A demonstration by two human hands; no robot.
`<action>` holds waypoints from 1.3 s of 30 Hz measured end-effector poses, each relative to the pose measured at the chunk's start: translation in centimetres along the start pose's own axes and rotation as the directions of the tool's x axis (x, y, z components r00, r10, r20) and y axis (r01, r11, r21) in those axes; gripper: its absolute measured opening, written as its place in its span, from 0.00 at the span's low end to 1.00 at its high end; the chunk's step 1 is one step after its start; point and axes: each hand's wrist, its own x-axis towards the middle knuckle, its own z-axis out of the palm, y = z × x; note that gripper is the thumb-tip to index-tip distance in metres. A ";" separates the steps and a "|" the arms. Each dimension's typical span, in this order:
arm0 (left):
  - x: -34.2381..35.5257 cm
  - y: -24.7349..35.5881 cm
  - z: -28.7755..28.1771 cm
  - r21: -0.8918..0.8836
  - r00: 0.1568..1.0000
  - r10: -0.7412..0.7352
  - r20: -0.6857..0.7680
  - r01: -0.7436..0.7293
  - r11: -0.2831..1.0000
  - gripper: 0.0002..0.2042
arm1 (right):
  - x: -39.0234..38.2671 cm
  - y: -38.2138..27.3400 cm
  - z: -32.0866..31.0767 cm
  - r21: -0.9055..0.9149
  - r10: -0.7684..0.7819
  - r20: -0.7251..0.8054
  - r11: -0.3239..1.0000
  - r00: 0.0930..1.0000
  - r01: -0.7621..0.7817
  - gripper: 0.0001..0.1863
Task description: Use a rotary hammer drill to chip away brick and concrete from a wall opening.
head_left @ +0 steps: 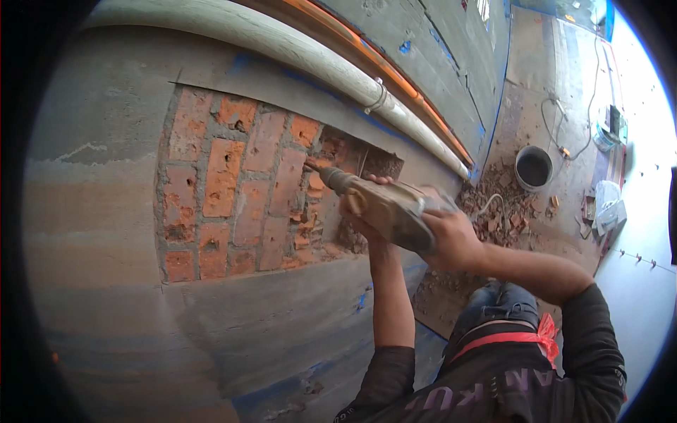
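Observation:
I hold a dusty demolition hammer [388, 211] with both hands. Its bit [312, 163] meets the broken edge of an exposed red-brick patch [226, 183], framed by grey render. My left hand [361, 215] is wrapped round the front of the tool, partly hidden behind its body. My right hand [455, 240] grips the rear handle. Right of the intact bricks is a rougher, chipped-out recess [374, 161], partly hidden by the tool.
A white pipe [233, 28] and an orange pipe [395, 77] run along the wall above. Brick rubble [504, 211] covers the floor at right, beside a bucket [534, 169], a cable [587, 141] and plastic bags [608, 204]. A pale panel [642, 296] stands at far right.

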 end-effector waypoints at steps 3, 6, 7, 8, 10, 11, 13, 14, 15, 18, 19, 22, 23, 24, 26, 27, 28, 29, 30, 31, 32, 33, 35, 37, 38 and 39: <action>-2.6 -2.4 -2.2 0.080 0.969 -0.116 -0.219 0.136 0.987 0.36 | -6.1 4.8 3.5 0.233 0.091 -0.062 0.970 0.994 -0.074 0.15; -3.8 -3.2 -4.6 0.468 0.875 -0.044 -0.482 0.300 0.831 0.35 | -8.7 9.1 8.0 0.474 0.243 -0.159 0.869 0.957 -0.142 0.13; -3.6 -3.3 -5.4 0.489 0.876 -0.034 -0.481 0.300 0.819 0.35 | -9.0 10.0 8.8 0.487 0.248 -0.185 0.864 0.951 -0.131 0.14; -4.0 -3.0 -6.3 0.503 0.869 -0.038 -0.493 0.320 0.803 0.35 | -9.6 10.2 10.1 0.509 0.268 -0.204 0.851 0.942 -0.132 0.15; -4.2 -3.0 -7.6 0.426 0.887 -0.054 -0.459 0.273 0.862 0.36 | -9.9 10.8 11.0 0.495 0.272 -0.213 0.858 0.938 -0.137 0.15; -4.5 -3.4 -8.1 0.436 0.881 -0.060 -0.469 0.290 0.852 0.36 | -10.4 11.3 11.2 0.461 0.258 -0.209 0.877 0.943 -0.138 0.16; -4.6 -5.7 -8.7 0.342 0.930 -0.062 -0.362 0.194 0.919 0.36 | -12.2 14.1 12.5 0.443 0.254 -0.251 0.888 0.934 -0.123 0.17; -4.0 -5.5 -9.4 0.362 0.935 -0.061 -0.350 0.195 0.911 0.36 | -11.8 15.4 13.8 0.425 0.209 -0.286 0.902 0.935 -0.072 0.18; -3.3 -4.5 -10.4 0.412 0.944 -0.035 -0.327 0.176 0.894 0.36 | -10.6 16.5 14.9 0.442 0.201 -0.303 0.896 0.932 -0.049 0.18; -3.6 -5.6 -10.8 0.489 0.933 -0.017 -0.359 0.203 0.848 0.37 | -11.2 18.4 15.3 0.479 0.230 -0.249 0.873 0.941 -0.087 0.18; -3.6 -5.9 -10.4 0.527 0.921 0.008 -0.389 0.215 0.822 0.37 | -11.6 18.3 15.2 0.496 0.258 -0.221 0.860 0.940 -0.120 0.18; -4.1 -4.6 -9.8 0.486 0.913 -0.025 -0.406 0.240 0.840 0.37 | -11.7 15.2 14.4 0.526 0.292 -0.212 0.838 0.933 -0.143 0.18; -4.8 -4.5 -8.9 0.515 0.920 -0.037 -0.389 0.251 0.820 0.37 | -12.3 14.1 14.4 0.520 0.309 -0.224 0.840 0.924 -0.154 0.19; -5.3 -4.0 -8.0 0.514 0.918 -0.049 -0.394 0.264 0.816 0.37 | -12.7 12.5 14.7 0.523 0.321 -0.227 0.837 0.919 -0.163 0.19; -6.2 -2.2 -6.9 0.531 0.910 -0.064 -0.410 0.295 0.795 0.37 | -13.1 9.1 15.6 0.486 0.398 -0.247 0.840 0.883 -0.243 0.20; -6.0 -1.7 -7.0 0.510 0.910 -0.078 -0.408 0.298 0.807 0.37 | -13.0 8.4 15.5 0.515 0.431 -0.231 0.815 0.872 -0.266 0.23; -6.3 -1.0 -7.2 0.511 0.907 -0.076 -0.415 0.302 0.805 0.37 | -13.1 7.8 15.9 0.520 0.436 -0.225 0.810 0.872 -0.270 0.23; -6.2 -1.1 -7.3 0.507 0.899 -0.082 -0.431 0.316 0.802 0.37 | -13.3 8.0 16.3 0.549 0.444 -0.246 0.796 0.861 -0.254 0.24; -6.4 -1.2 -7.6 0.502 0.890 -0.086 -0.448 0.331 0.799 0.37 | -13.5 8.3 16.8 0.577 0.453 -0.266 0.782 0.851 -0.237 0.25; -6.9 -1.3 -7.9 0.497 0.888 -0.089 -0.452 0.333 0.801 0.37 | -13.8 8.7 17.2 0.573 0.456 -0.262 0.783 0.850 -0.243 0.25; -6.6 -1.2 -8.0 0.502 0.891 -0.077 -0.447 0.321 0.803 0.37 | -13.3 9.7 17.4 0.575 0.410 -0.253 0.792 0.876 -0.205 0.25; -6.1 -1.9 -8.0 0.498 0.895 -0.075 -0.440 0.313 0.809 0.37 | -13.2 10.8 16.8 0.569 0.366 -0.247 0.804 0.897 -0.171 0.25; -4.3 -3.4 -9.2 0.538 0.911 -0.040 -0.410 0.277 0.796 0.36 | -12.2 14.7 14.8 0.630 0.331 -0.150 0.758 0.932 -0.169 0.24; -3.9 -6.4 -8.8 0.671 0.861 0.116 -0.495 0.294 0.681 0.38 | -12.6 17.2 14.0 0.696 0.332 -0.006 0.678 0.943 -0.234 0.24; -3.0 -6.3 -8.0 0.680 0.857 0.133 -0.498 0.291 0.673 0.38 | -11.4 17.3 13.2 0.592 0.371 -0.063 0.761 0.927 -0.265 0.24; -2.7 -6.2 -7.5 0.589 0.886 0.076 -0.457 0.237 0.773 0.37 | -10.9 17.2 13.2 0.477 0.397 -0.118 0.827 0.910 -0.298 0.24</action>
